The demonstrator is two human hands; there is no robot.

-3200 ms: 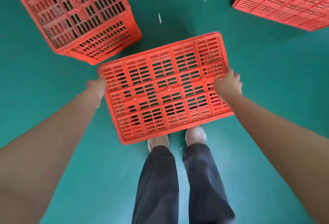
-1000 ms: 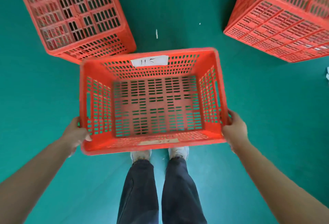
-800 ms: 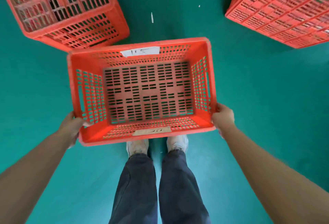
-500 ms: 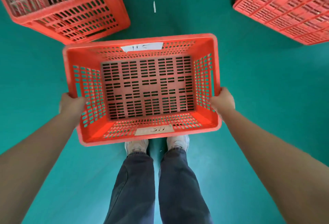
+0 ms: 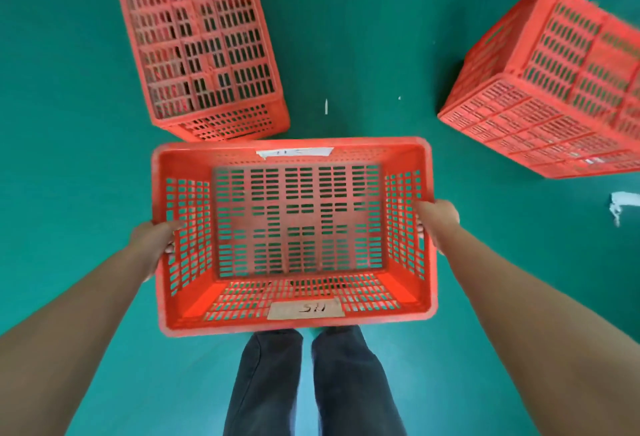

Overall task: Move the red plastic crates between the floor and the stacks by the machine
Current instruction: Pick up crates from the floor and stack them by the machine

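Note:
I hold a red slatted plastic crate (image 5: pixel 294 319) in front of me, open side up, over the green floor. Paper labels are stuck on its far and near inner walls. My left hand (image 5: pixel 152 240) grips the left short wall. My right hand (image 5: pixel 438 221) grips the right short wall, thumb inside. The crate hides my feet. A second red crate (image 5: pixel 197 41) lies upside down on the floor, ahead to the left. A third upturned red crate (image 5: pixel 561 89) sits ahead to the right.
The green floor (image 5: pixel 363 37) runs between the two upturned crates. A scrap of white paper (image 5: pixel 623 203) lies on the floor at the right edge. Small white flecks (image 5: pixel 326 106) lie ahead of the held crate. My dark trouser legs (image 5: pixel 311 383) stand below the crate.
The crate, held bottom-up 3.2 s ago, is now open side up. Over the last second my hands slid from its near corners to the middle of the short walls, and it came closer.

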